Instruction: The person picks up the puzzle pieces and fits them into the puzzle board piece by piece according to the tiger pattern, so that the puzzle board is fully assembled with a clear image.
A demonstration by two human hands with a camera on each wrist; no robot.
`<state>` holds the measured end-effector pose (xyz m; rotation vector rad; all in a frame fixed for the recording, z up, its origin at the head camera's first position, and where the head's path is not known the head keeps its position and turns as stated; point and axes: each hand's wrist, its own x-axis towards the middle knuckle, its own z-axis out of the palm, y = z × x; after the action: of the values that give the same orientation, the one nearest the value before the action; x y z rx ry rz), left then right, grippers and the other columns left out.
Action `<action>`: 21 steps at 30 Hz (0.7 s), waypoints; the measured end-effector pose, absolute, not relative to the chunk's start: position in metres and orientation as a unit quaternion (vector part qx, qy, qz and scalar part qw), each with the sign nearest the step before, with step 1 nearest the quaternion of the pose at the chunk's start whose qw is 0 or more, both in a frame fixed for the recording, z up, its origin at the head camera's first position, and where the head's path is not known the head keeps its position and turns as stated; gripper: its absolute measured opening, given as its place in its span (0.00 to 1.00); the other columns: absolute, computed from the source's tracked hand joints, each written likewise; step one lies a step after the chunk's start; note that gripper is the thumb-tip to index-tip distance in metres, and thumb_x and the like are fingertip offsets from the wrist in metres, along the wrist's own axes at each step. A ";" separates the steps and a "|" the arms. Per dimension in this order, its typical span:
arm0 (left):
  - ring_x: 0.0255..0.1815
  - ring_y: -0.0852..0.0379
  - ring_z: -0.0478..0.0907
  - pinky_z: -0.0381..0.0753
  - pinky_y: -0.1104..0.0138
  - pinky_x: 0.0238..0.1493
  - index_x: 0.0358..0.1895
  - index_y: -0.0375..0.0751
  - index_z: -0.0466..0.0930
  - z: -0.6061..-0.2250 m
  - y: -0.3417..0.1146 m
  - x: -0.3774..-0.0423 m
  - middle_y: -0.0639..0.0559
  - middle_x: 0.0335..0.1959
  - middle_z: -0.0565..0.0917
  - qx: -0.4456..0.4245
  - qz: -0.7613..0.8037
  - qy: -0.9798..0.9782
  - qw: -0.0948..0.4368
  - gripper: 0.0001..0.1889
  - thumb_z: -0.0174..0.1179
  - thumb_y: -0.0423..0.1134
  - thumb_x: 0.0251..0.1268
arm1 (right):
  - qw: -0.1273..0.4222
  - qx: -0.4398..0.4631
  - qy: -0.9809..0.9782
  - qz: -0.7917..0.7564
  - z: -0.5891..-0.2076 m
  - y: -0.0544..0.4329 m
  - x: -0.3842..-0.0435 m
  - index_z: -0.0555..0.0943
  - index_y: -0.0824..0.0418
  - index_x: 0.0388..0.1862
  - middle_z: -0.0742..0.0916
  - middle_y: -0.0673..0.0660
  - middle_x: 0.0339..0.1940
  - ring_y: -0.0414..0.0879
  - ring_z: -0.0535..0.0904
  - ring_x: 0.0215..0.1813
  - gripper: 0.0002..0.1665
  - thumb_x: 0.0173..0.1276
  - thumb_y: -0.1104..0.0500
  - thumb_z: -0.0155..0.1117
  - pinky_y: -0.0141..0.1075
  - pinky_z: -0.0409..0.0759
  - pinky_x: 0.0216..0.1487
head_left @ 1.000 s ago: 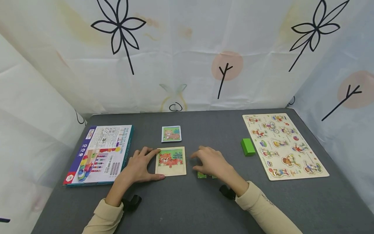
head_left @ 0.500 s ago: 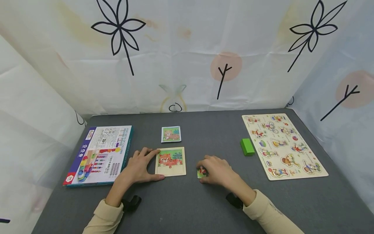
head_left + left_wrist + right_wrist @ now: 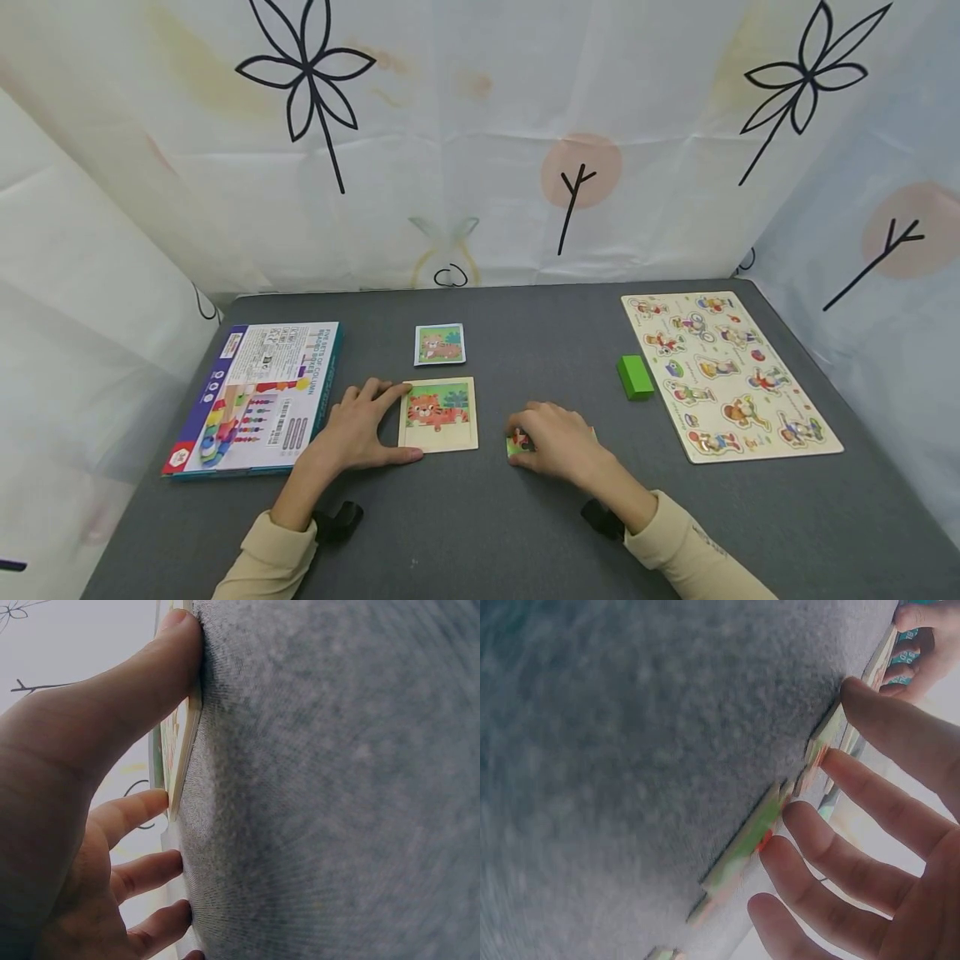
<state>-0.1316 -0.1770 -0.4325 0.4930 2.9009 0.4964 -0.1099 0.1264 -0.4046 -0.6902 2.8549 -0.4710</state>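
A small wooden tiger jigsaw board point(image 3: 440, 440) lies mid-table, with tiger pieces across its upper part and bare wood below. My left hand point(image 3: 355, 433) rests at its left side. The index fingertip touches the top-left corner and the thumb touches the lower left edge; the other fingers spread on the table in the left wrist view. To the board's right, my right hand point(image 3: 557, 442) pinches a green-and-red puzzle piece point(image 3: 514, 446) between thumb and index finger, flat on the table. Under its other fingers lies a second puzzle piece point(image 3: 739, 862), mostly hidden in the head view.
Behind the board lies a small tiger picture card point(image 3: 439, 344). A boxed toy set point(image 3: 270, 392) sits at the left. On the right are a green block point(image 3: 636, 377) and a large wooden picture board point(image 3: 731, 375). White printed cloth point(image 3: 495, 108) borders the table's back.
My right hand has come down and toward me onto the puzzle pieces, and its thumb and index finger have closed on the left one. The left hand keeps its place on the board.
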 end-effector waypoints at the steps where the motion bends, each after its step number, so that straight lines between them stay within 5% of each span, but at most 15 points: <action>1: 0.59 0.35 0.71 0.74 0.35 0.56 0.76 0.48 0.68 -0.433 -0.177 -0.132 0.36 0.68 0.72 0.165 0.166 0.969 0.079 0.53 0.74 0.69 0.45 | 0.082 -0.231 0.957 -0.157 -0.404 0.126 -0.110 0.89 0.55 0.41 0.86 0.53 0.36 0.43 0.78 0.34 0.15 0.56 0.54 0.82 0.42 0.77 0.30; 21: 0.59 0.35 0.71 0.75 0.37 0.53 0.76 0.47 0.67 -0.433 -0.177 -0.132 0.36 0.68 0.72 0.167 0.164 0.969 0.078 0.54 0.74 0.70 0.45 | 0.069 -0.242 0.953 -0.167 -0.408 0.121 -0.109 0.88 0.56 0.38 0.85 0.53 0.33 0.41 0.74 0.31 0.12 0.58 0.55 0.81 0.38 0.73 0.26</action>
<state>-0.1320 -0.1770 -0.4335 0.5011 2.9024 0.4899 -0.1091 0.1208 -0.4084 -0.7281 2.8695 -0.5031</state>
